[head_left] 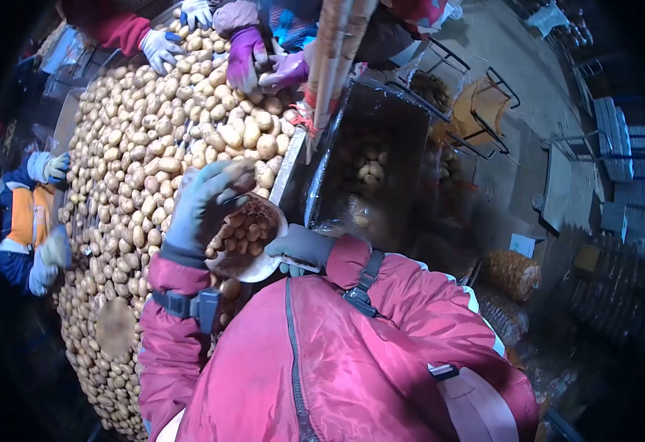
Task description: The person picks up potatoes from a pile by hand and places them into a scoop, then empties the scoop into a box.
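Note:
My left hand [203,199], in a grey-blue glove, is above the left side of a white scoop [252,271]. Its fingers are curled around something brownish and blurred that I cannot make out. Small reddish-brown potatoes [245,234] lie inside the scoop. My right hand [300,247], in a dark grey glove, is closed around the scoop's handle [302,265] at the right. Under and beyond my left hand spreads a large heap of pale potatoes [142,158].
Co-workers' gloved hands [245,62] [162,50] touch the heap at the top; another person [31,214] stands at the left. A plastic-lined bin [322,173] is right of the heap's metal edge [289,166], beside upright poles [331,66]. Filled net sacks [510,274] lie at the right.

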Tool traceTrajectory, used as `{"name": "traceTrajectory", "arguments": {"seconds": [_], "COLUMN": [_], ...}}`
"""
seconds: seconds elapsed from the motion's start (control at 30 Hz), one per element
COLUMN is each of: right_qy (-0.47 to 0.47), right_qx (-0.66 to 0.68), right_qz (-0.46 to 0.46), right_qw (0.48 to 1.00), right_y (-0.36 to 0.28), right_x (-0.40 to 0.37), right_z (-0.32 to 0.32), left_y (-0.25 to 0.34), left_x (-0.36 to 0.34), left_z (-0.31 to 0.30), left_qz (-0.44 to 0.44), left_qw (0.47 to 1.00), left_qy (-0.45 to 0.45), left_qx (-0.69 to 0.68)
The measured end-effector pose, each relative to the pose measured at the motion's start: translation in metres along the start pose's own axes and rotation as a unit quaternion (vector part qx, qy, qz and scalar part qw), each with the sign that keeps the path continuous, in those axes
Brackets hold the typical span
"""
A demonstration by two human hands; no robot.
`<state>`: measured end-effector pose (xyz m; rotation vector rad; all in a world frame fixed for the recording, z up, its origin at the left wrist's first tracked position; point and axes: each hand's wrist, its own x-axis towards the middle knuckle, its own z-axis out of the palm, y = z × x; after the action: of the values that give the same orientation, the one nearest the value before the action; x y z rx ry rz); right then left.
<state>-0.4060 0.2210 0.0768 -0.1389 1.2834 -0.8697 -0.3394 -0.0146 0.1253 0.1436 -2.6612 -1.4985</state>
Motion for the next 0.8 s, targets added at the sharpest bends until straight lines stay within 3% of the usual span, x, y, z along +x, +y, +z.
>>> {"name": "traceTrajectory", "arguments": {"seconds": [0.03,0.07,0.1,0.13,0.2,0.23,0.3,0.6,0.73,0.8], "right_qy": [-0.010,-0.019,-0.017,-0.016,-0.015,-0.015,-0.016,0.010,0.058,0.085], "right_qx": [0.000,0.000,0.003,-0.001,-0.009,-0.011,-0.014,-0.118,-0.235,-0.258], "right_qz": [0.011,0.022,0.019,0.022,0.028,0.031,0.035,-0.080,-0.178,-0.214], "right_qw": [1.000,1.000,1.000,1.000,0.999,0.999,0.999,0.990,0.954,0.938], "right_y": [0.002,0.006,0.009,0.012,0.019,0.024,0.030,0.061,0.069,0.073], "right_x": [0.005,0.011,0.015,0.020,0.028,0.032,0.042,0.084,0.104,0.108], "right_z": [0.001,0.000,-0.001,-0.002,-0.004,-0.003,-0.002,0.007,0.016,0.020], "left_y": [0.030,0.062,0.069,0.058,0.037,0.034,0.029,-0.007,0.033,0.049], "left_x": [0.018,0.034,0.041,0.050,0.050,0.050,0.049,0.044,0.050,0.053], "left_z": [0.010,0.022,0.034,0.043,0.057,0.060,0.065,0.083,0.087,0.097], "left_qz": [-0.137,-0.268,-0.223,-0.277,-0.105,-0.106,-0.192,-0.168,-0.158,-0.183], "left_qw": [0.971,0.886,0.893,0.875,0.948,0.947,0.882,0.898,0.928,0.897], "left_qy": [0.007,0.015,-0.006,-0.050,-0.106,-0.110,-0.107,-0.141,-0.156,-0.177], "left_qx": [-0.196,-0.379,-0.391,-0.394,-0.282,-0.282,-0.416,-0.380,-0.300,-0.361]}}
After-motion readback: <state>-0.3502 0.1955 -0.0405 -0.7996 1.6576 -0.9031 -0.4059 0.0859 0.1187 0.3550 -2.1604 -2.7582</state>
